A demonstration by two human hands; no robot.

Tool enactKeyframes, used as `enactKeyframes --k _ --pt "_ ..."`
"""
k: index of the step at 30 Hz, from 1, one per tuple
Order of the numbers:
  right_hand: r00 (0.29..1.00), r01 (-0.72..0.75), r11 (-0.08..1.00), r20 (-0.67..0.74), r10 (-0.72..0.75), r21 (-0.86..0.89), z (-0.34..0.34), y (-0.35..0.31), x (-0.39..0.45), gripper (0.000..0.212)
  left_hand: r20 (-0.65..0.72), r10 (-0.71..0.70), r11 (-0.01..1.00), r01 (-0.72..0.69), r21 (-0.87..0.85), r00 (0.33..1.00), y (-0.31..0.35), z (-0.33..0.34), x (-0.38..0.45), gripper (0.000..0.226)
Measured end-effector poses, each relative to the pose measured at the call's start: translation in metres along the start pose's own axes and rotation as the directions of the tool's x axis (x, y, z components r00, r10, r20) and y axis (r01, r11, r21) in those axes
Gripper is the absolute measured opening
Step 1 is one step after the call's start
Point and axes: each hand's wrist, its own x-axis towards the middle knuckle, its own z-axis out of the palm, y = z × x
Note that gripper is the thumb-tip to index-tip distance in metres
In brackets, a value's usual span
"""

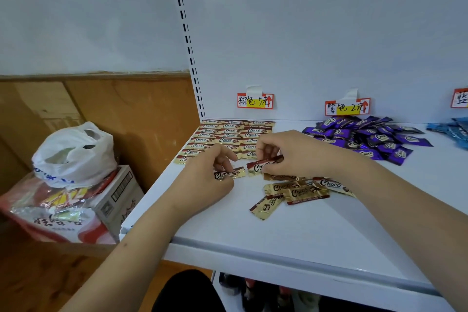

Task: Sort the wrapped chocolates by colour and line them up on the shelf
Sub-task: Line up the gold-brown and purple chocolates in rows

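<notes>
I see my left hand (210, 175) pinching a gold-and-brown wrapped chocolate (229, 174) against the white metal shelf (291, 230), just in front of the tidy rows of gold chocolates (228, 135). My right hand (291, 154) grips a second gold chocolate (262, 166) beside it, with a loose gold pile (296, 191) nearer me.

glossy foil chocolates (293, 191), smooth white shelf (291, 233), crinkly plastic bag (76, 154)

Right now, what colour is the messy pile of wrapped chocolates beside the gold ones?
Purple, clearest in the head view.
</notes>
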Motion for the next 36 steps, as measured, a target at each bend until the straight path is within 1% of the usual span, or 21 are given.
enactKeyframes --k 2,5,6,9,11,13,16,19,23,26,32,36 --pt "1.000 0.002 0.999 -0.026 0.000 0.051 0.004 0.000 0.001 0.018 0.030 0.020 1.000 -0.019 -0.023 0.999 -0.002 -0.003 0.000 0.034" --pt "0.997 -0.003 0.997 -0.077 0.009 0.073 0.009 0.002 0.005 0.021 0.062 0.063 0.998 -0.064 0.016 0.996 -0.003 -0.010 0.003 0.032" --pt "0.995 0.004 0.998 -0.095 0.002 0.064 0.011 0.002 0.007 0.023 0.053 0.082 0.995 -0.085 0.048 0.995 -0.005 -0.013 0.005 0.031" --pt "0.991 0.043 0.998 -0.128 -0.047 -0.041 0.012 0.002 0.013 0.032 -0.039 0.134 0.968 -0.123 0.217 0.990 -0.014 -0.017 0.007 0.029" --pt "0.989 0.062 0.996 -0.129 -0.069 -0.058 0.008 0.001 0.013 0.031 -0.060 0.175 0.964 -0.159 0.213 0.983 -0.017 -0.018 0.004 0.037" --pt "0.990 0.078 0.995 -0.110 -0.084 -0.056 0.003 0.002 0.008 0.025 -0.029 0.228 0.960 -0.220 0.174 0.973 -0.018 -0.018 -0.001 0.047" --pt "0.997 0.064 0.993 -0.047 -0.069 -0.101 -0.002 0.003 0.002 0.028 0.035 0.281 0.927 -0.281 0.248 0.959 -0.019 -0.014 -0.003 0.053" --pt "0.999 0.032 0.993 0.009 -0.031 -0.115 -0.004 0.002 0.000 0.032 0.024 0.264 0.921 -0.259 0.291 0.964 -0.021 -0.012 -0.002 0.054" --pt "1.000 0.010 0.994 0.030 -0.007 -0.109 -0.006 0.001 -0.002 0.032 0.005 0.249 0.915 -0.237 0.326 0.969 -0.021 -0.011 -0.003 0.055" --pt "0.999 0.005 0.990 0.050 0.002 -0.142 -0.007 -0.001 -0.002 0.032 -0.009 0.223 0.921 -0.207 0.329 0.975 -0.020 -0.010 -0.004 0.054" --pt "0.997 0.014 0.984 0.076 -0.001 -0.179 -0.005 -0.002 -0.001 0.030 0.000 0.211 0.922 -0.199 0.331 0.977 -0.020 -0.010 -0.004 0.053" --pt "0.994 0.028 0.977 0.113 -0.004 -0.211 -0.004 -0.003 0.000 0.033 0.003 0.189 0.933 -0.181 0.312 0.982 -0.019 -0.010 -0.004 0.051"
